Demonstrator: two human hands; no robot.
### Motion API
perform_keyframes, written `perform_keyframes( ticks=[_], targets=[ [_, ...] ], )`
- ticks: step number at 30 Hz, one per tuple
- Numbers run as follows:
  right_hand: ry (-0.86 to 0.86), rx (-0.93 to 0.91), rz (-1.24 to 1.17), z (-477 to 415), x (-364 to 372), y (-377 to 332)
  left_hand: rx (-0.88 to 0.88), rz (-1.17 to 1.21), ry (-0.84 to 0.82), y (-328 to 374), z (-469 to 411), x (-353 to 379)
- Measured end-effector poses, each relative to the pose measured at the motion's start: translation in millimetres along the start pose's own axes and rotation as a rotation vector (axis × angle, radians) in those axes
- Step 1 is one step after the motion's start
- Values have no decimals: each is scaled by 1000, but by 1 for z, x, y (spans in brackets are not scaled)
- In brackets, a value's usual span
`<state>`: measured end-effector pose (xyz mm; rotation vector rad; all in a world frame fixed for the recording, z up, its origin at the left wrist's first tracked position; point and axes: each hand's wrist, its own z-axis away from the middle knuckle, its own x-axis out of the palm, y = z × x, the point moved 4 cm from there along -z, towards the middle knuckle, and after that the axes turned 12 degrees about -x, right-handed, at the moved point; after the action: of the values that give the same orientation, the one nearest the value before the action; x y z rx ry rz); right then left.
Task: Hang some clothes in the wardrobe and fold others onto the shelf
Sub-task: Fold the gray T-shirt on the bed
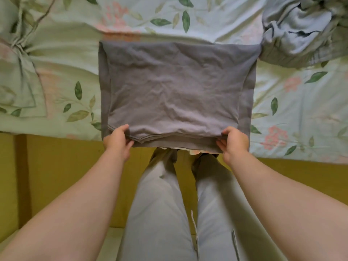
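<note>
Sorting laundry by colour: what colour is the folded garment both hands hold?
Plain grey-purple, no pattern; the folded garment shows best in the head view.

Both your arms reach forward, bare, forearms angling inward toward the hands. Your left hand point(117, 137) pinches the near left corner of the grey garment point(178, 87) — thumb on top, fingers curled under the edge. Your right hand point(234, 141) grips the near right corner the same way — thumb over, fingers tucked beneath. Wrists roughly straight, hands level with each other, well apart.
</note>
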<state>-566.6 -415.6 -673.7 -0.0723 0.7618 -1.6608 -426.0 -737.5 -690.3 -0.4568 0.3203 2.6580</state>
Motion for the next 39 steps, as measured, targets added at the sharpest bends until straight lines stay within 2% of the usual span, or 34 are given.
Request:
perform_keyframes(
  ticks=[2,5,13,16,18,20,23,24,25,27,29,31,33,37,39],
  targets=[
    [-127,137,-77,12,9,12,-59,14,-69,-15,5,6],
    [-301,179,-10,22,23,21,-47,-111,-80,-34,10,13],
    [-206,169,214,19,10,41,35,-256,-14,-50,17,11],
    [-233,126,370,16,12,44,62,-374,58,-44,13,12],
    [-255,40,654,15,12,35,74,-586,157,-35,16,15],
    [-232,-88,953,13,10,14,63,-928,279,-19,24,16],
    [-101,-245,1082,7,16,-36,-27,-1468,269,13,44,32],
    [-82,-286,1083,3,23,-54,0,-1628,273,29,49,43],
    [-80,-333,1075,-2,33,-73,96,-1754,324,49,56,58],
    [-115,-487,1076,-16,59,-112,441,-1849,493,98,72,95],
    [-168,-686,1083,-30,87,-151,776,-1704,598,144,88,131],
    [-226,-878,1114,-41,112,-187,994,-1537,624,183,95,156],
    [-272,-1009,1219,-55,126,-214,1078,-1551,621,209,90,172],
    [-422,-1039,1497,-87,138,-240,1101,-2046,536,230,74,193],
    [-456,-1010,1629,-95,138,-244,1083,-2172,500,234,70,198]
  ],
)
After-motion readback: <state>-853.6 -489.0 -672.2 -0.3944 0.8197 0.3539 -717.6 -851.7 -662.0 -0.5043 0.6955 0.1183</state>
